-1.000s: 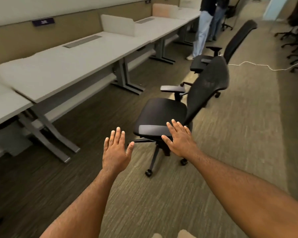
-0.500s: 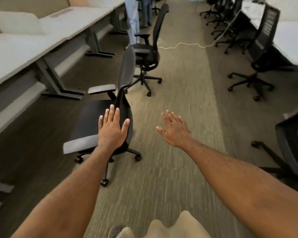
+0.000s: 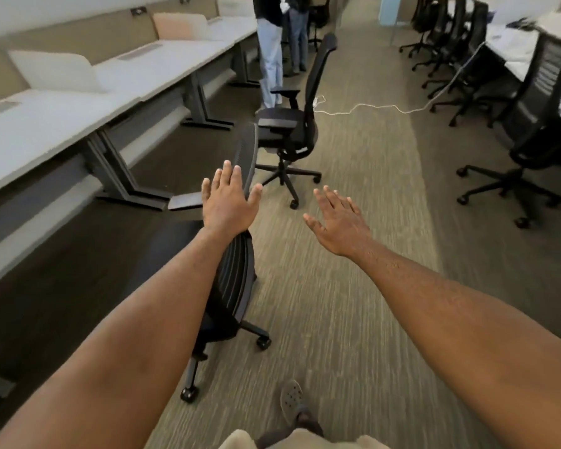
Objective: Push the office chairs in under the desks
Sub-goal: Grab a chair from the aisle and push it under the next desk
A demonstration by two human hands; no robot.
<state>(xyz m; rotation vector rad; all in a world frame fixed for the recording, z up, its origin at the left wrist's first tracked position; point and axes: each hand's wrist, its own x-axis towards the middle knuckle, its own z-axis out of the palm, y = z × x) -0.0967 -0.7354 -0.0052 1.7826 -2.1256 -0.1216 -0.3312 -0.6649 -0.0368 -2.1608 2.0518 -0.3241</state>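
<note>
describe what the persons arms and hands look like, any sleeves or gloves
Both forearms are bare up to the frame edge, no sleeves in view. The left hand and right hand wear no gloves, and no rings, watch or wristband can be seen.

Black mesh chairs [image 3: 237, 280], white desks [image 3: 46, 124], olive streaked carpet [image 3: 353, 286], white cable [image 3: 370, 106].

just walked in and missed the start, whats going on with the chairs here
A person is tidying an office aisle by pushing chairs in under the desks. Their left hand, fingers straight, is at the backrest of the nearest chair, which stands out in the aisle beside the long white desk, not yet tucked in. The right hand is open in the air, holding nothing. A second chair further along is also pulled out. Two people stand at the far end.
</note>
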